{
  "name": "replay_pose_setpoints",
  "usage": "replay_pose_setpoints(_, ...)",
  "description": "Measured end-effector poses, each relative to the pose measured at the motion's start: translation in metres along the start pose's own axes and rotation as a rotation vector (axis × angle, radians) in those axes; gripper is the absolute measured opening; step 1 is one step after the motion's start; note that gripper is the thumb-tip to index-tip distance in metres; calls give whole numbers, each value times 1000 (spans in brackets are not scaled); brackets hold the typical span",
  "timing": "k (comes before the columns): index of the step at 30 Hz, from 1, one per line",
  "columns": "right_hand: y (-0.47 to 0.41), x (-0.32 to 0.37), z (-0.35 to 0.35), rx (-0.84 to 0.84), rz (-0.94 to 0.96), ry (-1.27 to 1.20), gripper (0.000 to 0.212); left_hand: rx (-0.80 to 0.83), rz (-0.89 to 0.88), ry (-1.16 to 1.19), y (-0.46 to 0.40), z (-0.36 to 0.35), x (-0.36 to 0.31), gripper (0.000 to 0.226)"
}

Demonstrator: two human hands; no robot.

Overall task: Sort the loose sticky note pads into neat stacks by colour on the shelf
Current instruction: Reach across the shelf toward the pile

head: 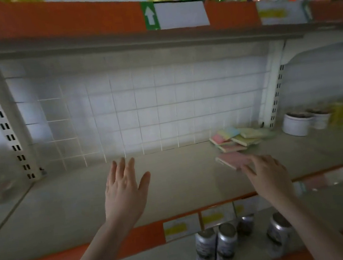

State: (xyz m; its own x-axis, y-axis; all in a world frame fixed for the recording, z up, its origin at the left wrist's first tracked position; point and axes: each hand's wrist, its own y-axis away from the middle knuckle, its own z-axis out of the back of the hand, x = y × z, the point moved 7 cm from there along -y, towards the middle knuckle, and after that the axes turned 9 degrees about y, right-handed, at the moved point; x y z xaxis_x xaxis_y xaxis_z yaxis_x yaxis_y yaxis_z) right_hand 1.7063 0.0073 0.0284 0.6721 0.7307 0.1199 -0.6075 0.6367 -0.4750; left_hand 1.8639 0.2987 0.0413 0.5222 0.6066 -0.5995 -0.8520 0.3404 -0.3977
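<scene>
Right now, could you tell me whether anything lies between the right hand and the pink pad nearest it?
Nothing visible does: the right hand already touches the pink pad, which lies apart from the loose pile behind.

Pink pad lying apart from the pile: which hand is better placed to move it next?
Right. The right hand already has its fingers on the pink pad, just in front of the loose pile. The left hand hovers open over bare shelf, well away.
</scene>
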Motion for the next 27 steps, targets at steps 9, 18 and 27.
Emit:
replay_pose_setpoints(9, -59, -97, -33, 16, -107, -3, 36, 192, -93, 44, -59, -121, -76, 64)
replay_pose_setpoints(18, -135, -132, -58, 56, -25, -118, 30, 388, -58, -9, -70, -215, -133, 65)
replay_pose_setpoints(27, -212, -136, -111, 233, -37, -443, 37, 383, 141, -128, -69, -245, -139, 66)
